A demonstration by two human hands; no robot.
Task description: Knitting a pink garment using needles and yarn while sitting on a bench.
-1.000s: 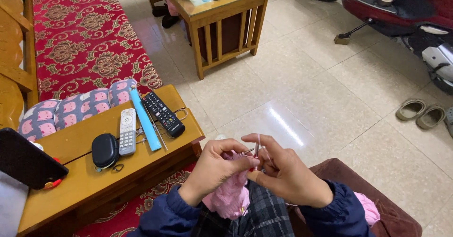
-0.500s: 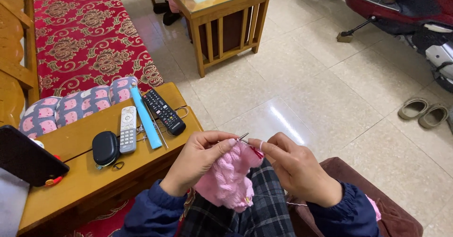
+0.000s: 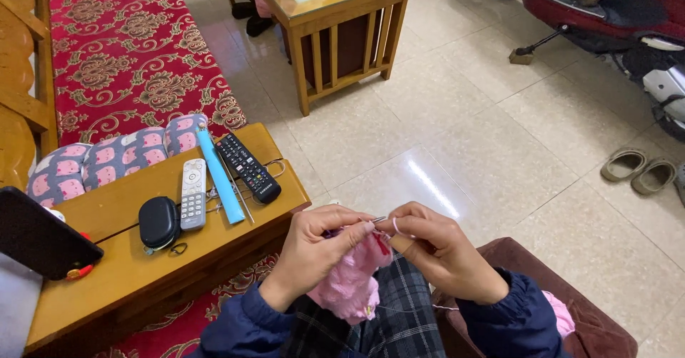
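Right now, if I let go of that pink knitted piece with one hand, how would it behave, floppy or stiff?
Probably floppy: the pink knitted piece sags in soft folds below the left hand and right hand. It looks light for its size, being loose yarn. The thin needle at its top edge might slip out, since it looks smooth.

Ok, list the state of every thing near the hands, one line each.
left hand: fingers pinched on the pink knitting.
right hand: fingers pinched on a thin needle.
pink knitting: bunched, hanging between the hands.
needle: stuck in the knitting's top edge.
black remote: lying flat, buttons up.
white remote: lying flat, buttons up.
black pouch: closed.
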